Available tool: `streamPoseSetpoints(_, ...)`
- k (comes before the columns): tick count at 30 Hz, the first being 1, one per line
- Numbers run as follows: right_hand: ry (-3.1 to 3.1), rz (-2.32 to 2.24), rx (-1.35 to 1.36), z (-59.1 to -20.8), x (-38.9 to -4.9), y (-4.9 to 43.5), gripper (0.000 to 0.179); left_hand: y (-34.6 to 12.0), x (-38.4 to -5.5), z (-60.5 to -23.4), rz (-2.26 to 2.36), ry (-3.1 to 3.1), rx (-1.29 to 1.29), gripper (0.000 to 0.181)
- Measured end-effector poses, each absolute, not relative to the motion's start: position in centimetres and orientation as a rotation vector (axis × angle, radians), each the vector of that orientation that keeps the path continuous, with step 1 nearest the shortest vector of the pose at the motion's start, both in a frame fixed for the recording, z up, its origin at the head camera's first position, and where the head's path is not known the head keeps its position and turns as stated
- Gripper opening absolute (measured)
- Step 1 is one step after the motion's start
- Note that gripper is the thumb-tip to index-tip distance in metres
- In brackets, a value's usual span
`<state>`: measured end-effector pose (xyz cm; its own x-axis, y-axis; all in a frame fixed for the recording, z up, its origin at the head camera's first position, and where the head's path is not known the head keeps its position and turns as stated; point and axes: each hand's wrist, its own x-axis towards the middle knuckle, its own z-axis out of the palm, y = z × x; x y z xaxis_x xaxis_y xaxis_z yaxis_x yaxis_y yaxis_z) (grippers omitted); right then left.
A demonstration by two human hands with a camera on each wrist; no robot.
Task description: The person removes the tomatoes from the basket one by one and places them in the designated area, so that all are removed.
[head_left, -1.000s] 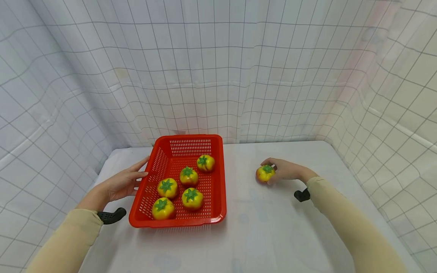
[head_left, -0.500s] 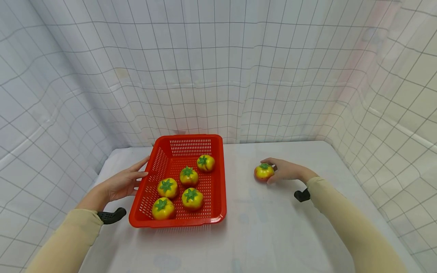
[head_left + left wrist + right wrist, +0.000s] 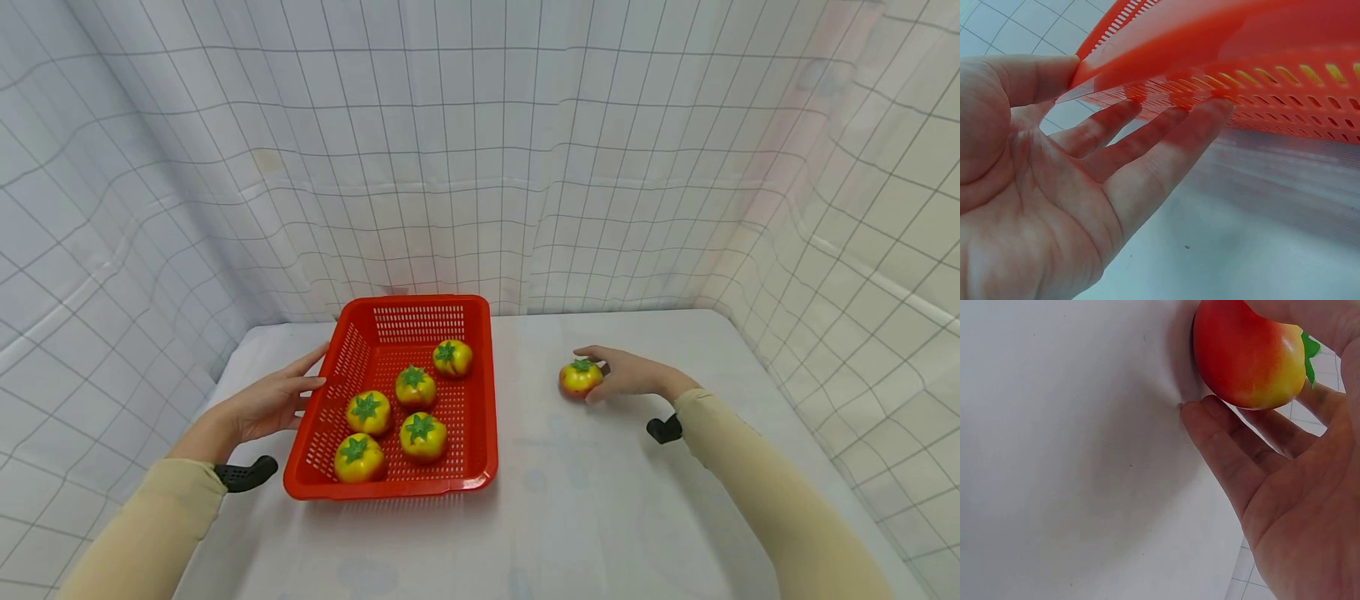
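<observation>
My right hand (image 3: pixel 632 372) has its thumb and fingers around a red-and-yellow toy tomato (image 3: pixel 577 382) with a green leafy top, on the table to the right of the basket. In the right wrist view the thumb lies over the tomato (image 3: pixel 1244 359) and the fingers curve along its other side. My left hand (image 3: pixel 266 406) is at the left side of a red plastic basket (image 3: pixel 492 408). In the left wrist view its thumb tip meets the rim, and its nearly straight, spread fingertips touch the slotted wall (image 3: pixel 1266 100).
Several similar tomatoes (image 3: pixel 423 442) sit in the basket, mostly toward its front and left. The white table (image 3: pixel 600 517) has a grid-patterned white curtain (image 3: pixel 525 167) behind it and at both sides. A black wrist mount (image 3: pixel 247 474) sticks out from the left sleeve.
The tomato at my right hand has shifted slightly to the left and away from me, tilting a little between the fingers. My left hand and the basket stay where they were.
</observation>
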<state>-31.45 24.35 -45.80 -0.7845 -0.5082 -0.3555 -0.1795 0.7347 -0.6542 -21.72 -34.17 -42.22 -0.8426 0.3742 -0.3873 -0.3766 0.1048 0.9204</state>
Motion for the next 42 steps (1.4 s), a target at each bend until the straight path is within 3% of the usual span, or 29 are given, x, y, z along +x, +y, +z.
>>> streamPoseSetpoints(18,2.415,-0.877,-0.509,-44.6,-31.1,26.0,0.093,-34.3,-21.6,-42.1,1.800,1.822,0.004,0.074)
streamPoseSetpoints(42,2.638,-1.004,-0.555,-42.5,-29.8,27.0,0.061,-34.2,-21.6,-42.2,1.790,1.827,0.023,0.074)
